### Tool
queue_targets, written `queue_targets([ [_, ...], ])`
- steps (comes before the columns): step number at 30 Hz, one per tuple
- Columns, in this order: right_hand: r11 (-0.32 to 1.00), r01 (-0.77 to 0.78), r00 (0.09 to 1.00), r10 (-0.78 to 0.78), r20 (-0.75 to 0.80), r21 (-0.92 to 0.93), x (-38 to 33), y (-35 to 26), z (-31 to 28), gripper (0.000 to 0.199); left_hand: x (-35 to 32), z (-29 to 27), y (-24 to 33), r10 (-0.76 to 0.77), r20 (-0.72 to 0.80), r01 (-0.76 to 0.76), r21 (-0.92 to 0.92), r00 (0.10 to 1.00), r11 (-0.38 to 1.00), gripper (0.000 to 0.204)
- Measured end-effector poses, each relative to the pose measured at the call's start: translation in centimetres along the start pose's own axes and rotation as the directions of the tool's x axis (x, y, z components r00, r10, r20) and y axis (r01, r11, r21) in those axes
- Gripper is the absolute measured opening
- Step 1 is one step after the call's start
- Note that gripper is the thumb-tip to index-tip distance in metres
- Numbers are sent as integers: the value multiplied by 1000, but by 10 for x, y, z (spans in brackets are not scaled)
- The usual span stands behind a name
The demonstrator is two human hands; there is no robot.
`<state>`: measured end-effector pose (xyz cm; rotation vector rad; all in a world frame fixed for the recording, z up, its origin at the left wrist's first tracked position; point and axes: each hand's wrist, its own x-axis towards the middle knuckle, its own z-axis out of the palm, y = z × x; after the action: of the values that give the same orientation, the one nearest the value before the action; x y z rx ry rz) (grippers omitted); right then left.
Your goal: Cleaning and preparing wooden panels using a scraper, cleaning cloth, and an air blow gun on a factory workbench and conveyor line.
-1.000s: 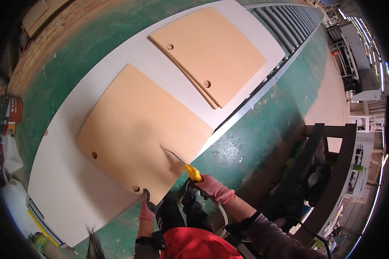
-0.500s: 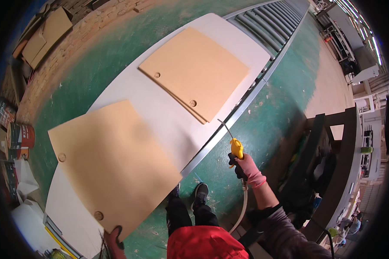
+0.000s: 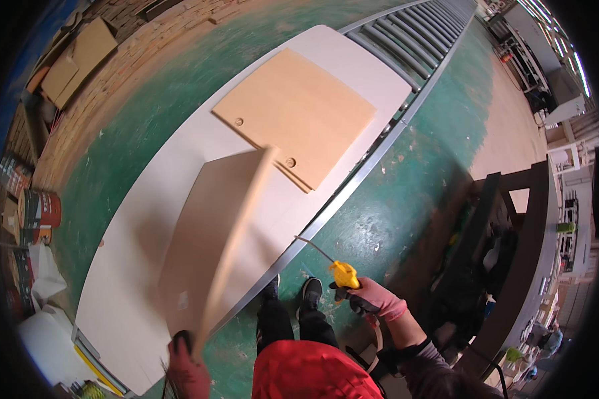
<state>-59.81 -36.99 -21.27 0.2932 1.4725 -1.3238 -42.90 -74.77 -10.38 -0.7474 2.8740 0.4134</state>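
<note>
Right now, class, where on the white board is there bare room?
Free: the white board left of the tilted panel, and right of it, between the stacked panels and metal rail. Crowded: under the stacked panels and near the left hand.

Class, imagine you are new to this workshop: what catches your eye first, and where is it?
First, the board left of centre, tipped up steeply over the white sheet, with the left hand at its near end. Next, the yellow air gun in the right hand, right of centre beyond the sheet's edge. Bright red clothing stands out at bottom centre.
</note>
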Motion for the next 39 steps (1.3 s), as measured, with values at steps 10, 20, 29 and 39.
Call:
queue_targets([
  [10,969,-200,973,179,147,144,-57,11,-1,33,-86,222,-43,38,84,-38,9,996,999,50],
  [20,638,-114,976,217,35,-762,43,64,107,30,-85,357,-55,-132,168,116,103,977,988,46],
  [29,624,-8,990,117,83,-781,90,103,126,38,-86,392,-65,-50,13,50,30,999,998,44],
  [39,699,-135,981,196,6,-702,102,92,131,33,-88,386,-68,-49,-8,49,-54,999,997,51],
])
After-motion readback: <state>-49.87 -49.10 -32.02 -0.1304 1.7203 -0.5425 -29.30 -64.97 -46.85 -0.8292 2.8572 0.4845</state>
